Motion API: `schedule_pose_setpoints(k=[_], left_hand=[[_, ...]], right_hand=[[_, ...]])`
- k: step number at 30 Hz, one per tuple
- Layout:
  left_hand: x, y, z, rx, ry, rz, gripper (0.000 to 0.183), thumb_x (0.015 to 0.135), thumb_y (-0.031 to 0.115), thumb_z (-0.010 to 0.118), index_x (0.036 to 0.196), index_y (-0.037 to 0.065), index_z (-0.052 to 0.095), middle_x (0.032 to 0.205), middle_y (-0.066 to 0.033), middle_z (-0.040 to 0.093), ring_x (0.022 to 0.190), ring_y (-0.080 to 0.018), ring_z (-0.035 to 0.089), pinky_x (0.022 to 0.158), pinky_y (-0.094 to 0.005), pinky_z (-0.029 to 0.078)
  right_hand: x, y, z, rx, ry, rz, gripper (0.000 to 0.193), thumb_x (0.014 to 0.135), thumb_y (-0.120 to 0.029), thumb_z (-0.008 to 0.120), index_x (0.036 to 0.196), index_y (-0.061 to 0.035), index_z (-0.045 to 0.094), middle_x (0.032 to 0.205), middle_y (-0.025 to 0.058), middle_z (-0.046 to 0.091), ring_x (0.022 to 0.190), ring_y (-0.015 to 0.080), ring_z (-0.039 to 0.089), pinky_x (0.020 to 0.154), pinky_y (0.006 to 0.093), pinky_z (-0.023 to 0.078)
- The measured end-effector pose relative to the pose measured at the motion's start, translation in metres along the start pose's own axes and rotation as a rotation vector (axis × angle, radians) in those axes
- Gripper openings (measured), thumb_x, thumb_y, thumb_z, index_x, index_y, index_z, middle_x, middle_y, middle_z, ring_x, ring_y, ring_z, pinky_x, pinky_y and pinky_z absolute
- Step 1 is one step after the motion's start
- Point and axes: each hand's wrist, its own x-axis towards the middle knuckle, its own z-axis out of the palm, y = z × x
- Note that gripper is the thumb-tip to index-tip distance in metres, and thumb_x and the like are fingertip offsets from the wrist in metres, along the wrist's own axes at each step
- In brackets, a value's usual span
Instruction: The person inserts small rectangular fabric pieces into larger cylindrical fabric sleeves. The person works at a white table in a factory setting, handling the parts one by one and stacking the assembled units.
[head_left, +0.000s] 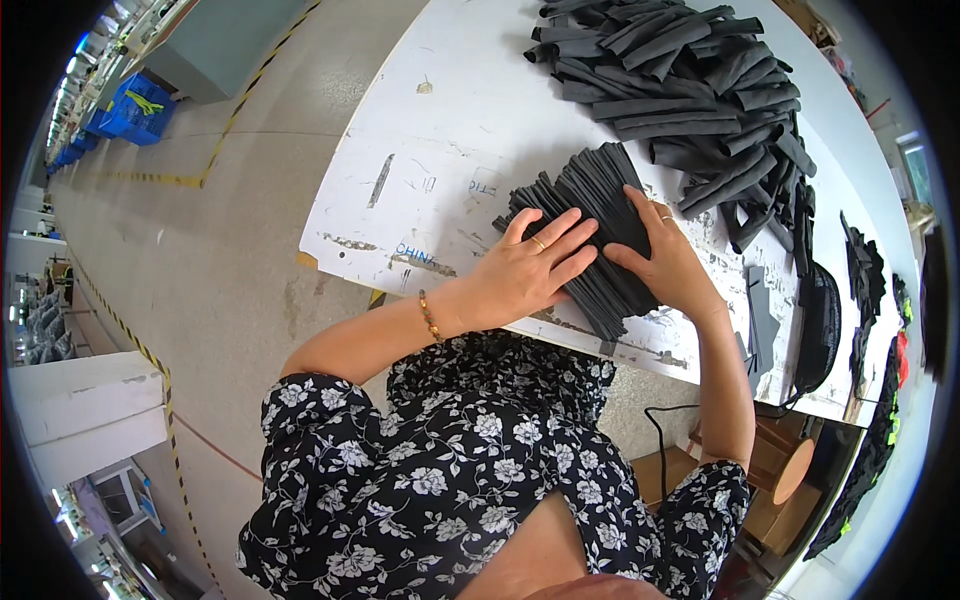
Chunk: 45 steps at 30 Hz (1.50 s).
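Note:
A row of dark grey fabric strips [585,185], standing packed side by side, lies on the white table near its front edge. My left hand [530,268] rests on the left part of this row with its fingers spread, a ring on one finger. On the right part lies my right hand [672,258], its thumb on top and apart from the fingers, which reach along the row's right side. Both hands touch the strips; neither is closed round them. Under the palms, part of the row is hidden.
A large loose heap of similar dark grey strips [690,90] covers the table's far side. Flat grey pieces [762,315] and a black mesh-like item [818,335] lie to the right. A wooden stool [790,470] stands below the table. Blue crates [138,110] are far left.

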Motion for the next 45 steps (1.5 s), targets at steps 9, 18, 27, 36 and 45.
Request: schedule_pose_setpoints(k=[9,18,27,36,45], left_hand=[[0.0,0.0,-0.002,-0.012,0.002,0.008,0.077,0.071,0.03,0.083,0.137,0.009,0.05,0.154,-0.0097,0.04,0.146,-0.0259,0.032,0.111,-0.0502,0.021],[0.001,0.0,-0.002,-0.049,-0.004,0.006,0.077,0.07,0.028,0.083,0.136,0.009,0.05,0.154,-0.0096,0.04,0.145,-0.0256,0.032,0.111,-0.0492,0.021],[0.001,0.0,-0.006,-0.036,-0.022,0.004,0.079,0.069,0.028,0.083,0.137,0.009,0.048,0.155,-0.0096,0.04,0.146,-0.0258,0.031,0.112,-0.049,0.019],[-0.001,0.001,-0.004,-0.033,-0.017,0.004,0.079,0.07,0.027,0.083,0.138,0.009,0.047,0.153,-0.0095,0.041,0.145,-0.0265,0.032,0.111,-0.0505,0.02],[-0.005,-0.002,0.001,0.021,0.006,0.023,0.076,0.071,0.028,0.083,0.136,0.01,0.048,0.156,-0.0096,0.036,0.146,-0.0256,0.031,0.112,-0.0504,0.022]], right_hand=[[0.005,0.004,-0.007,0.078,-0.042,0.051,0.086,0.08,-0.039,0.079,0.148,-0.0047,0.039,0.132,0.0315,0.052,0.123,0.0426,0.054,0.103,0.0435,0.043],[0.004,0.008,-0.005,0.071,-0.029,0.049,0.086,0.08,-0.039,0.078,0.148,-0.0057,0.039,0.13,0.0307,0.052,0.122,0.0417,0.054,0.102,0.0431,0.043],[0.004,0.01,-0.004,0.083,-0.009,0.074,0.079,0.081,-0.032,0.074,0.147,-0.0049,0.04,0.126,0.031,0.054,0.116,0.0421,0.057,0.098,0.0438,0.046],[0.008,0.005,0.017,-0.132,0.238,-0.045,0.07,0.078,-0.022,0.071,0.14,-0.0039,0.046,0.116,0.031,0.058,0.101,0.0468,0.061,0.089,0.0482,0.051],[0.025,-0.006,0.024,-0.099,0.144,-0.126,0.07,0.079,-0.022,0.071,0.141,-0.0031,0.045,0.115,0.0301,0.059,0.1,0.046,0.062,0.087,0.0479,0.052]])
